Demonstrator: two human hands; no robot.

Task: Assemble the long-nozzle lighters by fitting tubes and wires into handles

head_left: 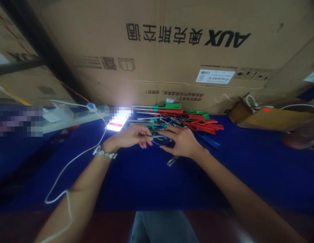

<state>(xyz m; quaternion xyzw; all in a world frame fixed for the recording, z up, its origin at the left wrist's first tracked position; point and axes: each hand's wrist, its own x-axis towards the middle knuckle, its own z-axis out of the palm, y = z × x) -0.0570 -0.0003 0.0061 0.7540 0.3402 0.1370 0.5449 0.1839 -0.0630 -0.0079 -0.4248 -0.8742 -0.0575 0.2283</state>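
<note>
My right hand [183, 140] is closed around a dark blue long-necked lighter [159, 140] above the blue table. At that lighter's left end, the fingers of my left hand [136, 135] are closed in a pinch on it. Just beyond my hands lies a pile of similar lighters with metal necks pointing left: a green lighter [169, 105] on top, several red lighters [207, 126] to the right, and a blue handle [207, 140] nearer me. Below my right hand a clear, narrow piece [172, 161] rests on the table; its kind is unclear.
A lit phone [117, 123] lies left of the pile, a white cable [71, 160] running past my left forearm. A power strip [71, 121] sits further left. A large cardboard box [159, 74] walls off the back. Another yellowish box [278, 118] stands at right on the blue table [147, 185].
</note>
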